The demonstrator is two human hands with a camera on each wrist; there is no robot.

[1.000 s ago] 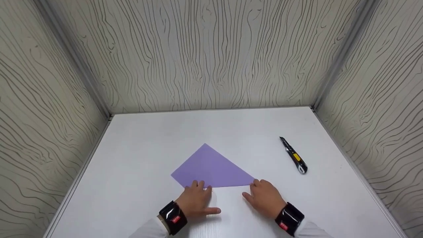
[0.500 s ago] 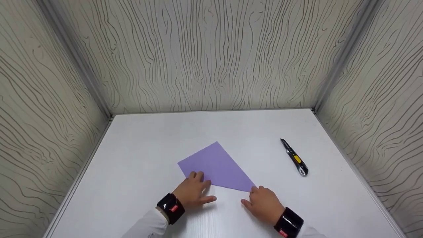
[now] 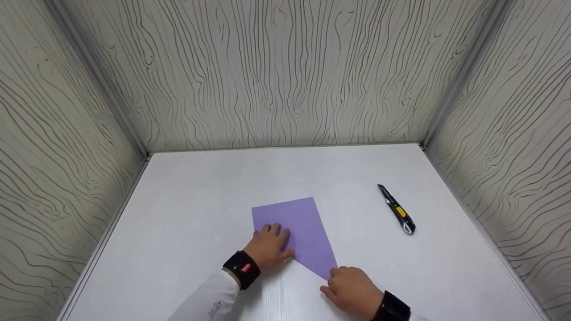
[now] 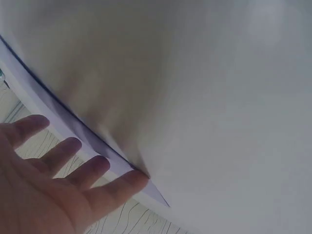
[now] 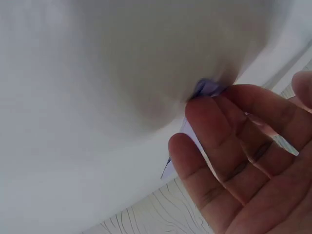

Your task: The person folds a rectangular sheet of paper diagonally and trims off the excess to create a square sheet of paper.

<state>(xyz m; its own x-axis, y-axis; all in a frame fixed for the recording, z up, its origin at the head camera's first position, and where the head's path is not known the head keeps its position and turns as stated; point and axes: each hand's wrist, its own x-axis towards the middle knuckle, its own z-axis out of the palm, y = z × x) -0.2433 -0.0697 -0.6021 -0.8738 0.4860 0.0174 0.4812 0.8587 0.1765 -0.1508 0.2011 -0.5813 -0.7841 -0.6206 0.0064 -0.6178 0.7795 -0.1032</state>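
Observation:
A flat piece of purple paper (image 3: 301,218) lies on the white table, its nearest corner pointing down to the right. My left hand (image 3: 269,248) rests on its lower left part with the fingers spread, covering some of that edge. In the left wrist view the fingers (image 4: 100,168) are extended along the paper's dark-lined edge. My right hand (image 3: 354,290), fingers curled, holds the near corner by the fingertips. The right wrist view has a small bit of the purple paper (image 5: 209,87) at the fingertips (image 5: 202,109); the thumb's contact with it cannot be made out.
A black utility knife (image 3: 396,208) with a yellow slider lies right of the paper, blade end pointing away. Wood-grain panels (image 3: 285,76) enclose the table (image 3: 196,187) at the back and both sides.
The paper has turned clockwise, its far corner swinging right and its right corner coming nearer. My right hand has moved nearer with that corner, and my left hand has slid further onto the paper.

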